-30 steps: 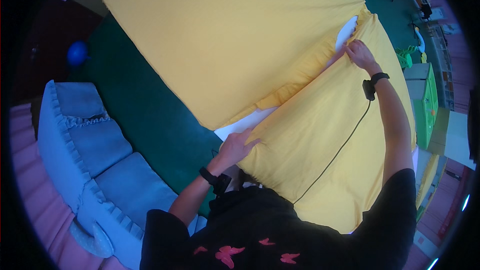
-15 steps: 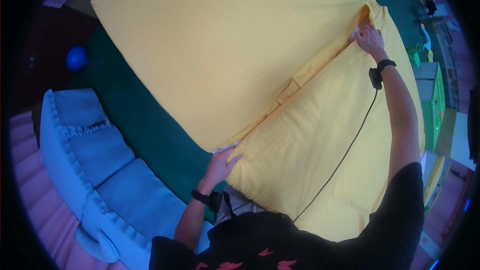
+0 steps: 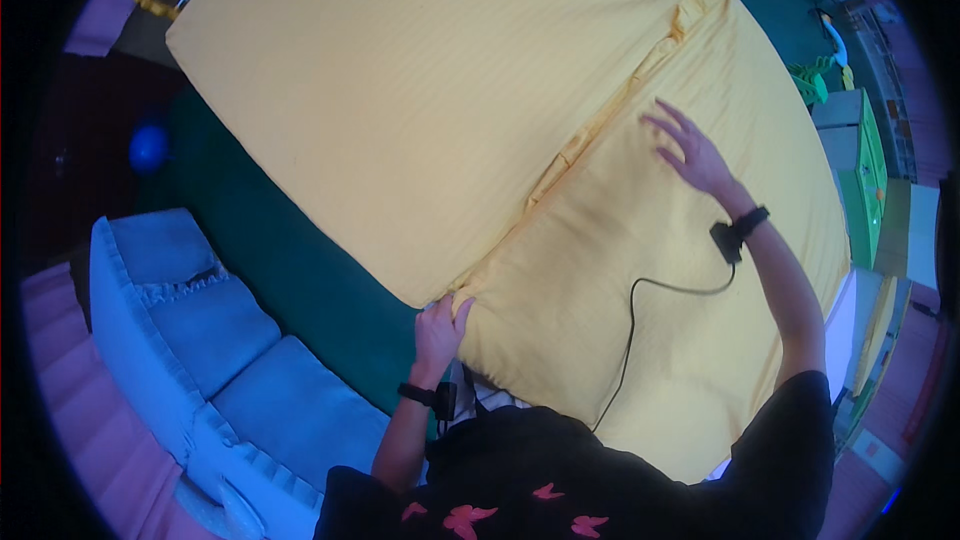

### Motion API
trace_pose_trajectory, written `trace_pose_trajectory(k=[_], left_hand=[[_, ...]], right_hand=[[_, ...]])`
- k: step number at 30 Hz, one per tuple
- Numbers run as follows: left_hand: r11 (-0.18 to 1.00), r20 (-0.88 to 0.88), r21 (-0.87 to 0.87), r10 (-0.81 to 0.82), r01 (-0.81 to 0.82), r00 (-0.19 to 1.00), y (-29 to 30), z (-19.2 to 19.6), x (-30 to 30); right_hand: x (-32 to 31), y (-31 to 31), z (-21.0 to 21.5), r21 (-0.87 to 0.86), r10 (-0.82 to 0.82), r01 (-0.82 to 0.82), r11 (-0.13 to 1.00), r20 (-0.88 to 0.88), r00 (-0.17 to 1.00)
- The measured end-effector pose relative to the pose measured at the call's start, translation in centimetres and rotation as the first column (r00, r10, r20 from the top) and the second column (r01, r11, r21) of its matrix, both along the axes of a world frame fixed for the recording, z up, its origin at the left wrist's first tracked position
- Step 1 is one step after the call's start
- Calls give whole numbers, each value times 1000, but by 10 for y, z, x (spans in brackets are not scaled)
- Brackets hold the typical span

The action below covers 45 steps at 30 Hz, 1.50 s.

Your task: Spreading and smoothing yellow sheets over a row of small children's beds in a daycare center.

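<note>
A yellow fitted sheet (image 3: 640, 240) covers the bed section in front of me, and a second yellow-covered section (image 3: 400, 90) lies beyond it. A gathered, wrinkled seam runs diagonally between the two. At the seam's near left end, my left hand (image 3: 437, 335) is closed on the sheet's corner, thumb on the near side and fingers partly hidden. My right hand (image 3: 692, 155) is open with fingers spread, just over the near section and holding nothing; whether it touches the cloth I cannot tell.
A light-blue sofa (image 3: 240, 350) with ruffled edges stands at the left on a dark green floor (image 3: 310, 270). Farther back is a blue ball (image 3: 149, 148). On the right stands a green-and-grey cabinet (image 3: 865, 160). A black cable (image 3: 632, 330) from my right wrist lies across the sheet.
My right hand has let go of the sheet's far corner and drawn back toward me, opening. The gap along the seam has closed up. My left hand keeps its hold.
</note>
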<state>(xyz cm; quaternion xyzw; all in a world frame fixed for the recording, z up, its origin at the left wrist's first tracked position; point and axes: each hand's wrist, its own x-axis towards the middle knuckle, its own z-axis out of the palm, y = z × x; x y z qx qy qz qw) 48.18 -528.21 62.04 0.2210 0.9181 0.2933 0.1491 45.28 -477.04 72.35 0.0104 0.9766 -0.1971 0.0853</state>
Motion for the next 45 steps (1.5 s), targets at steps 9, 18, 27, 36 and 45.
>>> trace_pose_trajectory(k=[9, 18, 27, 36, 45], left_hand=[[1000, -102, -4, -13, 12, 995, 7, 13, -17], [980, -159, -141, -164, 142, 974, 13, 10, -28], [657, -100, -553, -663, 513, 742, 27, 54, -53], [783, -257, -103, -617, 614, 744, 98, 23, -64], [981, 247, 122, -179, 153, 952, 180, 11, -84]], right_hand=[[318, -39, -20, -96, -648, 653, 751, 86, 757], [592, -295, -57, 51, -974, 975, 219, 67, 215], [645, -413, -107, -441, -867, 756, -483, 124, -482], [637, -394, -96, -678, -763, 418, -604, 340, -550], [610, -374, -97, -727, -643, 246, -641, 332, -691]])
